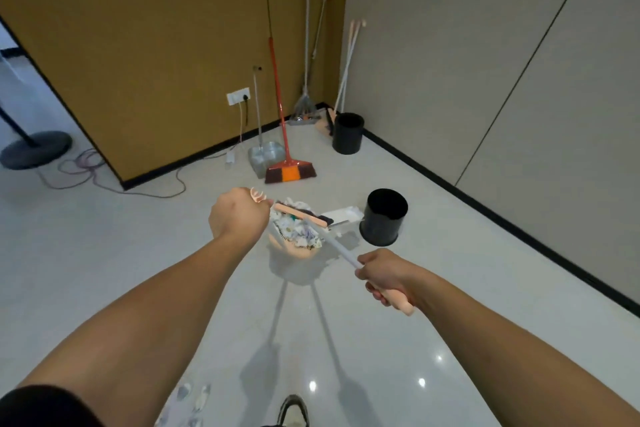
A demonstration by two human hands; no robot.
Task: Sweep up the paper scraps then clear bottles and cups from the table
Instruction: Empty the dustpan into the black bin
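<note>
Paper scraps (298, 229) in dustpan (294, 251) between left hand (239, 215), right hand (389, 276).

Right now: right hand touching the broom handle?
Touching. Head view shows the right hand closed around the pink grip of the broom handle, with the grip end sticking out below the fingers.

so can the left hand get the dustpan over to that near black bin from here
Probably yes. The left hand holds the scrap-filled dustpan up just left of the near black bin, whose mouth is open. Only the broom in the right hand lies across the pan.
</note>
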